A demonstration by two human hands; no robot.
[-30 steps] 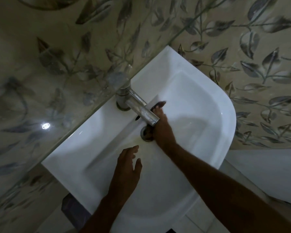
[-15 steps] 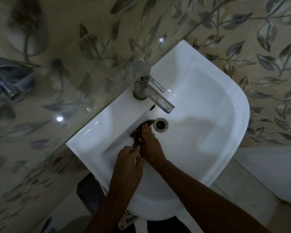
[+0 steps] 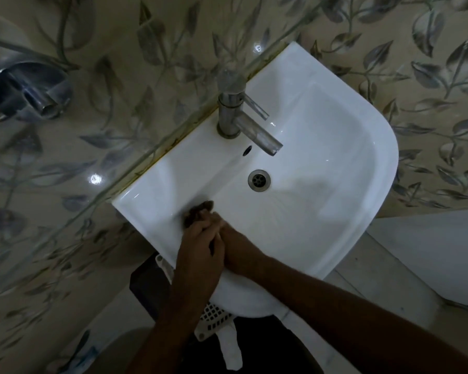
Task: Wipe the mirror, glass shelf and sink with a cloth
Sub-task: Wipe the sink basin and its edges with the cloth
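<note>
Two hands meet at the sink's [image 3: 335,147] left inner wall: our left hand [image 3: 200,247] overlaps our right hand [image 3: 239,252], fingers curled together on a dark cloth [image 3: 197,211], mostly hidden and blurred. Whose grip holds it, we cannot tell. Glossy white basin lies bare around the round metal drain [image 3: 259,180], under the chrome tap [image 3: 243,122].

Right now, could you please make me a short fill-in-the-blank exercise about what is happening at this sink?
1. The dark cloth is pressed against the inside of the white ____.
2. The left hand and right hand are touching each other just behind the ____.
3. The round metal drain lies in the basin below the spout of the ____.
4. No ____ is running from the spout.

Missing words: sink; cloth; tap; water
</note>
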